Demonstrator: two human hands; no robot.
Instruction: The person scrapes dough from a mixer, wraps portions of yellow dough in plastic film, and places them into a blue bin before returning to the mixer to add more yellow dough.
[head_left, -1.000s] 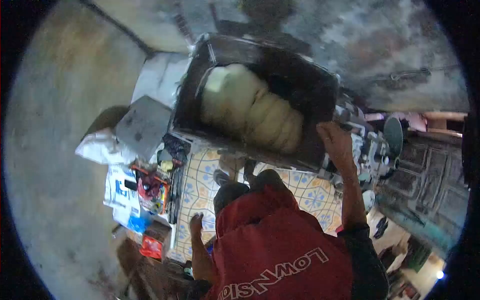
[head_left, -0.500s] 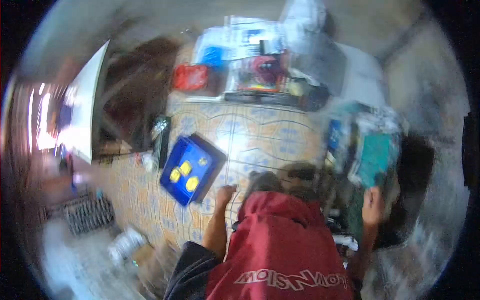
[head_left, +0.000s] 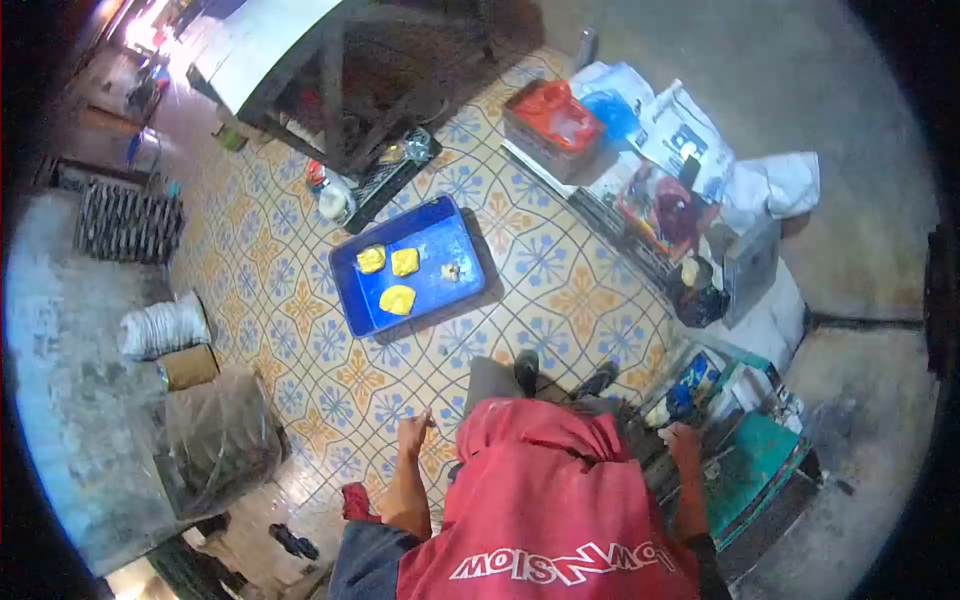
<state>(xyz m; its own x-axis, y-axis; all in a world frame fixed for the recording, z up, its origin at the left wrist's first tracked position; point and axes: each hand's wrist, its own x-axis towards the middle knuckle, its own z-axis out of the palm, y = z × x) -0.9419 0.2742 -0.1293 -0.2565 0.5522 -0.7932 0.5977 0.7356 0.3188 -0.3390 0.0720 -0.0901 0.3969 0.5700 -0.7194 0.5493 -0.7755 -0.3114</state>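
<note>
My left hand (head_left: pixel 415 433) hangs beside the red garment (head_left: pixel 550 490) on my body, over the tiled floor. Its fingers are loosely bent, one stretched out, and nothing shows in it. On the other side, my right hand (head_left: pixel 682 440) is held low with curled fingers, close to a green-topped box (head_left: pixel 765 465); no object is visible in it. A blue tray (head_left: pixel 340 290) lies on the floor ahead of my feet. Inside are yellow lumps (head_left: pixel 397 299) that look soft, and a smaller pale piece (head_left: pixel 450 271).
A dark-framed table (head_left: pixel 270 60) stands beyond the tray. At the back right are a crate with a red bag (head_left: pixel 550 110), white sacks (head_left: pixel 690 130) and a dark low rack (head_left: pixel 630 240). A grey ledge (head_left: pixel 80 380) with a white roll (head_left: pixel 165 328) runs along the left.
The view has turned right and sharpened, so the tray and table sit differently in it. My right hand has shifted from below the green surface to its left side.
</note>
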